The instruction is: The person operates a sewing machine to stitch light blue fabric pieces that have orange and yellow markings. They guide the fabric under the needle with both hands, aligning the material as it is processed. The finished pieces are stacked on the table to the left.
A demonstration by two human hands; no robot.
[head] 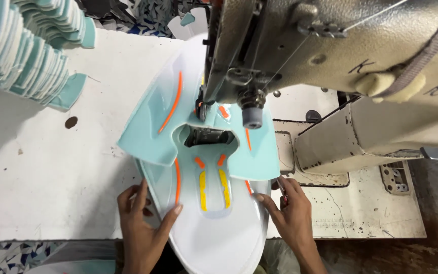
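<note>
- Stacks of cut teal pieces [24, 50] fill the upper left corner of the frame, fanned out and hanging over the back of the white table [41, 172], with one loose teal piece [69, 91] lying just beside them.
- Lots of bare tabletop in the left and lower left, only a small dark spot [71, 122] on it, so that side has plenty of open room. The table's front edge runs along the bottom left.
- Left hand [143, 218] is at the lower centre-left, fingers spread flat and pressing on the left edge of the shoe upper [214, 233].
- That shoe upper, white and teal with orange and yellow stripes, sits dead centre. Its white end hangs off the table's front edge toward the bottom of the frame, and its teal wings fold up around the needle area.
- Presser foot and needle [201, 109] come down at the teal end, upper centre, tight against the panel.
- Right hand [290, 208] is lower centre-right, fingertips pinching the right edge of the upper, and it looks like a thin metal tool is tucked in there too, can't tell for sure.
- Sewing machine [340, 61] body takes up the whole upper right, so room on that side is cramped. Only a strip of worn table shows at the lower right.
</note>
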